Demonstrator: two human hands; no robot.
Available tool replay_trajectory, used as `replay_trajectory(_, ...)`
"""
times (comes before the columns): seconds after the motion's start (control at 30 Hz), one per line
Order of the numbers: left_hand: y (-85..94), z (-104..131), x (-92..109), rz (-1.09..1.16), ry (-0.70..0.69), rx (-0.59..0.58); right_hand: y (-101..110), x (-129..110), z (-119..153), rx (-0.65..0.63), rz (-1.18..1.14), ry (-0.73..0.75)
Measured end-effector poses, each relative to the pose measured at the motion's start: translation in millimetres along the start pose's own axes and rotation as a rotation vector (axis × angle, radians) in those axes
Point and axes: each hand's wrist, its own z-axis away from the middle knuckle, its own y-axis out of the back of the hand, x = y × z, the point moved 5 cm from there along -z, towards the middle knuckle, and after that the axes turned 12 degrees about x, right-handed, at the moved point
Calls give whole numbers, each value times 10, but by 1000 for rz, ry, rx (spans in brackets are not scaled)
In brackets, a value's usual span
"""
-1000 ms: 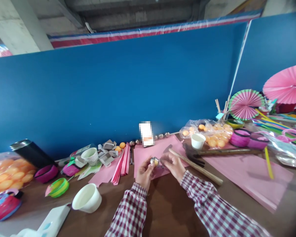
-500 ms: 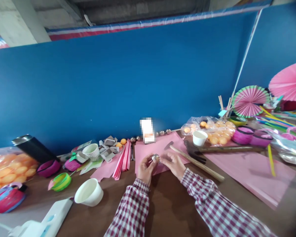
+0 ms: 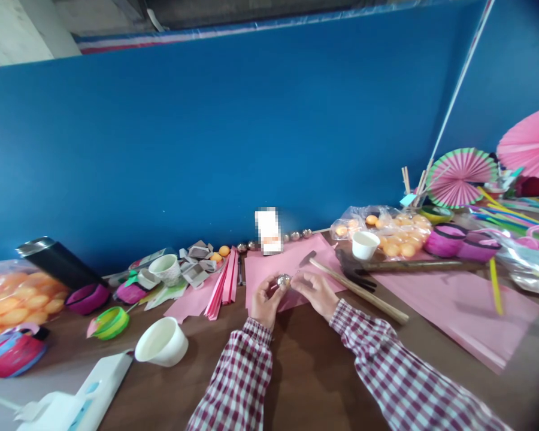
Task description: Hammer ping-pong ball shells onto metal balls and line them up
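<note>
Barely shifted since half a second ago: both hands hold the same pose, view tilted slightly down.
Small silver ball (image 3: 282,280) sits pinched in left hand (image 3: 264,301) fingertips, above the pink paper sheet (image 3: 278,269) at mid-table. Right hand (image 3: 317,293) is just beside it on its right, fingers curled and touching the ball's side; both equally near. Wooden stick (image 3: 359,291) lies diagonally right of the hands; white cup (image 3: 161,342) well left.

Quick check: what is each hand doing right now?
Left hand: closed on a small silver ball.
Right hand: fingertips pinched at the same silver ball.
</note>
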Motion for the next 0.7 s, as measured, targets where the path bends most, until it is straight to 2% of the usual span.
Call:
replay_trajectory(0.33, -11, 37, 37, -34, 17, 1, 0, 4, 0, -9, 9, 20)
replay_trajectory(0.7, 1, 4, -22, -25, 26, -15, -16, 30, 0, -40, -14, 4)
